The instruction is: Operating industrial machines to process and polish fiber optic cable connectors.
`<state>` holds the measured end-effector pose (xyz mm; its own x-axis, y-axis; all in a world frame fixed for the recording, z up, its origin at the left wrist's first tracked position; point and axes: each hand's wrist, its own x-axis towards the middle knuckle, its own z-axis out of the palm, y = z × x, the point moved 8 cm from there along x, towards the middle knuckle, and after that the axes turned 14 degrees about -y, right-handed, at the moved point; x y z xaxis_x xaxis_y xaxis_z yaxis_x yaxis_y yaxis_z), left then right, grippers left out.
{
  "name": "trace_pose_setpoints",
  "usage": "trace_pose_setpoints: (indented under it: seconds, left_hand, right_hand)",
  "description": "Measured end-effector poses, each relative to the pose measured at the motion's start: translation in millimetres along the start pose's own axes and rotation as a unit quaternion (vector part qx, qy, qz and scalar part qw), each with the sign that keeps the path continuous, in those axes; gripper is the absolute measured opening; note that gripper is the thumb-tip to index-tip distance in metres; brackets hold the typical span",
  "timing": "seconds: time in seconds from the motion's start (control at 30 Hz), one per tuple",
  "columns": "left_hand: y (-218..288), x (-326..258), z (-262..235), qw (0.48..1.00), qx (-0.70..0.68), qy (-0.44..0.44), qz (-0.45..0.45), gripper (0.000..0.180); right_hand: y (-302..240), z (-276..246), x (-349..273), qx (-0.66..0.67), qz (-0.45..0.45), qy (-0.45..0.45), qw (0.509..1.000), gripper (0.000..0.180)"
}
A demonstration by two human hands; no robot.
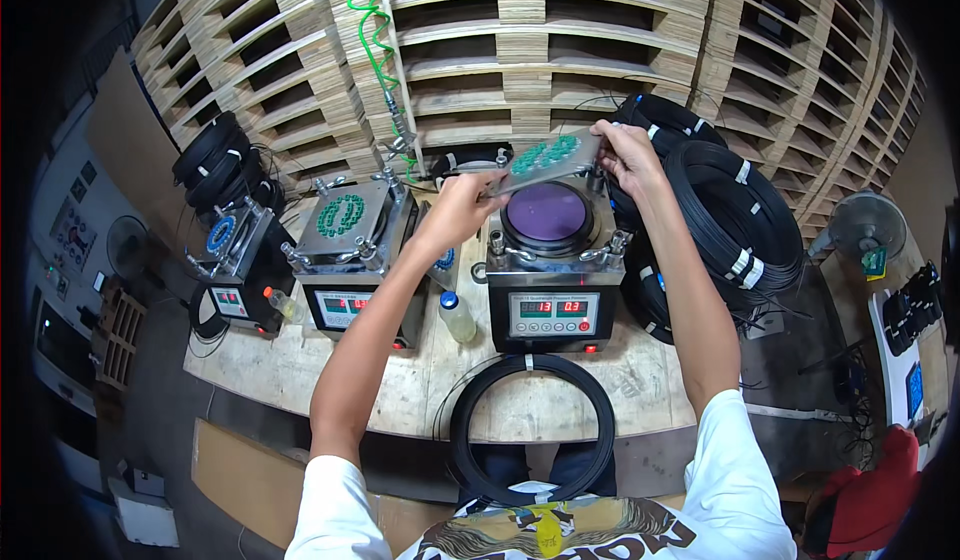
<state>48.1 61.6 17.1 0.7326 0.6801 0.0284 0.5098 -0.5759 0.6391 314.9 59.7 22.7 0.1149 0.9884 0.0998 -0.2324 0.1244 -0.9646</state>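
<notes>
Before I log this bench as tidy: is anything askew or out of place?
Only the grey plate studded with green pieces: both hands, left hand and right hand, hold it tilted above the machine's purple disc, not seated.

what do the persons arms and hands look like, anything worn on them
Both arms are bare from the short white sleeves of a T-shirt down to the fingers. The left hand and right hand wear no gloves, and no watch, ring or wristband shows. The shirt front carries a yellow and dark graphic print.
</notes>
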Motion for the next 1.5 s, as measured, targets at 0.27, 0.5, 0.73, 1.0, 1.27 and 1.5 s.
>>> trace_pose_setpoints:
  seconds: [0.27,0.5,0.73,1.0,1.27,1.5]
  left_hand:
    - [-24.6,14.3,11.4,0.982,0.046,0.147,0.114,0.012]
    - [-93.2,34.1,30.5,0.986,-0.074,0.140,0.053,0.018]
    - [-116.5,49.2,29.1,0.965,-0.250,0.064,0.048,0.020]
    - [-92.4,44.6,21.9,0.962,-0.262,-0.062,-0.054,0.022]
    - [-98.4,52.9,15.3,0.959,-0.265,-0.104,0.014,0.023]
    - [-120.3,90.7,-73.9,0.980,0.035,-0.197,-0.002,0.056]
  right_hand:
    - [-25.9,47.5,5.2,-0.151,-0.071,0.016,0.986,0.028]
    - [-10.2,64.0,25.8,-0.251,-0.058,0.000,0.966,0.035]
    - [2.8,60.6,41.8,-0.395,-0.121,-0.028,0.910,0.034]
    - [34.1,58.6,51.7,-0.423,-0.112,-0.099,0.893,0.060]
    - [39.0,61.1,57.3,-0.428,-0.107,-0.117,0.890,0.062]
    - [27.6,13.9,36.3,-0.391,-0.092,-0.146,0.904,0.053]
